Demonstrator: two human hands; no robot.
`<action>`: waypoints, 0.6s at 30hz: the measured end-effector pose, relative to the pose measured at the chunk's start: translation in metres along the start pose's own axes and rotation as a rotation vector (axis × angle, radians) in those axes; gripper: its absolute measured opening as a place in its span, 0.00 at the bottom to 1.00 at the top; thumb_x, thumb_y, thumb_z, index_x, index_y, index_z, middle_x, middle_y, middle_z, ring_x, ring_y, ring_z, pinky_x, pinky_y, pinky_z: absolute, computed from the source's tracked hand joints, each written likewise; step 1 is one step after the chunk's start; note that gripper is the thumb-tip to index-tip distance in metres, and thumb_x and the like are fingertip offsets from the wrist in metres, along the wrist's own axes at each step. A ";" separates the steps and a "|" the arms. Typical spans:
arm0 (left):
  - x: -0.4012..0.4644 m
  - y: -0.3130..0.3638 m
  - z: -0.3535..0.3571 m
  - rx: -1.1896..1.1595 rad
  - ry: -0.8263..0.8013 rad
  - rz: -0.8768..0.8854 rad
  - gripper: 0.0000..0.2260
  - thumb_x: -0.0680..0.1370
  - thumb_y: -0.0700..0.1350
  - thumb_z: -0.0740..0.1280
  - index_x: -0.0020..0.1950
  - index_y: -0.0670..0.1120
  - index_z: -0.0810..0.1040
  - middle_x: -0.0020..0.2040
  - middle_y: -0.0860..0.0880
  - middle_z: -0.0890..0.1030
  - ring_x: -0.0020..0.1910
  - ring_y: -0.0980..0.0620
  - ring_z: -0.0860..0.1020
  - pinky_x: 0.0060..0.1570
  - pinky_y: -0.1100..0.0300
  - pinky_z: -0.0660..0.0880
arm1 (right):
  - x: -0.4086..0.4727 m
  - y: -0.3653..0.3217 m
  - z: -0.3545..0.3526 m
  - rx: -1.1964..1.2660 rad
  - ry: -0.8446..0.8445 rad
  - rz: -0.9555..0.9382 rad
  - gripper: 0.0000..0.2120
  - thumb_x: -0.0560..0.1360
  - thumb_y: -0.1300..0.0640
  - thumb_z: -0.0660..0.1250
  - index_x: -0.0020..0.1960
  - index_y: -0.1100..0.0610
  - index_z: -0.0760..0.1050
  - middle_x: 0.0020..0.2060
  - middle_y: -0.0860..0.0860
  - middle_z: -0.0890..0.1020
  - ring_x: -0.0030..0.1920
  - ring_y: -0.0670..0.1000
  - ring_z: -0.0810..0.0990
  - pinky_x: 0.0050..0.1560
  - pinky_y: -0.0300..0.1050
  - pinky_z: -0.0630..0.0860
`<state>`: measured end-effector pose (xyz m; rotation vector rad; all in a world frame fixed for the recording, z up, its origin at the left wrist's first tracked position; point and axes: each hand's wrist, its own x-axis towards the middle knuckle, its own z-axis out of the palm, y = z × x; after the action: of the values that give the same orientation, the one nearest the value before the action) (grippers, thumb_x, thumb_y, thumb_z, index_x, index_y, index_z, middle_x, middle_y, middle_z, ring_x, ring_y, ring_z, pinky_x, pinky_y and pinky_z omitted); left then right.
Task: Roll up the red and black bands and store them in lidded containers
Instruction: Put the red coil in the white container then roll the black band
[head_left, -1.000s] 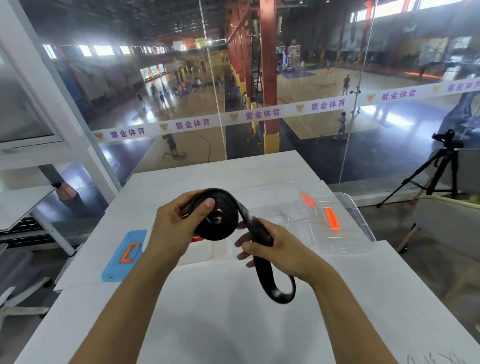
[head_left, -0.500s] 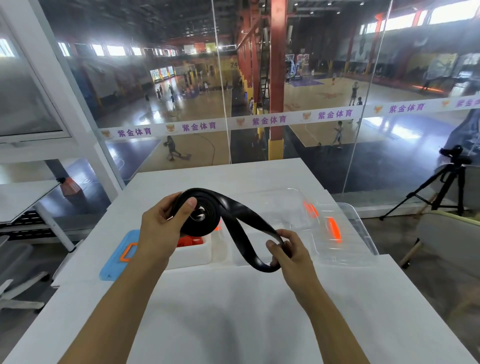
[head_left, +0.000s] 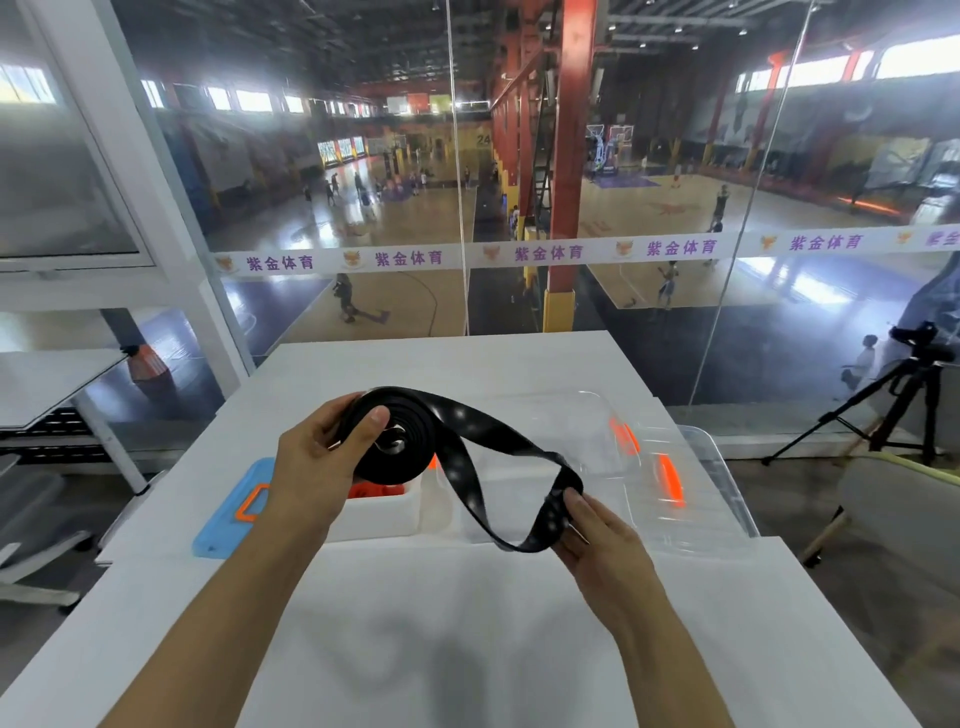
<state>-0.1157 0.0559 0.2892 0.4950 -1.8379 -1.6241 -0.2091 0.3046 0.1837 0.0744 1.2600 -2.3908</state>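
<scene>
— While the left hand (head_left: 317, 467) pinches the coiled part of the flat black rubber band (head_left: 410, 441) above the white worktop (head_left: 467, 649), where is the loose end?

— Trailing right in a twisted loop to the right hand (head_left: 592, 535), its grip closed on the strap. Behind, a white open-topped container (head_left: 384, 514) holds something red; clear plastic lidded containers (head_left: 691, 499) sit rightward.

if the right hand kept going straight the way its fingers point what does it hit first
Probably the loose loop of the black band it already pinches. The right hand points up and left; past the band lies the white container, though depth is hard to judge.
</scene>
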 end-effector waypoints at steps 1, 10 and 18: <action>0.000 0.000 0.000 -0.010 0.004 -0.007 0.09 0.76 0.49 0.73 0.56 0.54 0.83 0.51 0.51 0.87 0.56 0.47 0.83 0.58 0.45 0.81 | -0.001 -0.001 0.000 0.066 -0.047 0.058 0.08 0.80 0.60 0.68 0.51 0.63 0.84 0.44 0.57 0.86 0.47 0.55 0.87 0.59 0.51 0.79; -0.007 0.002 0.000 -0.052 -0.062 -0.053 0.11 0.75 0.50 0.72 0.56 0.53 0.84 0.51 0.52 0.87 0.55 0.47 0.84 0.53 0.50 0.83 | 0.003 0.002 0.000 0.069 -0.008 0.164 0.09 0.80 0.53 0.69 0.46 0.59 0.77 0.31 0.52 0.64 0.33 0.52 0.70 0.49 0.49 0.76; -0.020 0.029 0.008 0.070 -0.303 0.098 0.12 0.76 0.41 0.73 0.58 0.52 0.82 0.48 0.53 0.87 0.50 0.53 0.85 0.39 0.62 0.81 | 0.007 -0.007 0.006 -0.463 -0.055 -0.139 0.12 0.75 0.48 0.67 0.50 0.53 0.84 0.50 0.49 0.87 0.61 0.54 0.83 0.65 0.54 0.76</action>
<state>-0.1027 0.0799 0.3134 0.1914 -2.1088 -1.6433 -0.2176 0.3003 0.1910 -0.2227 1.8052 -2.1292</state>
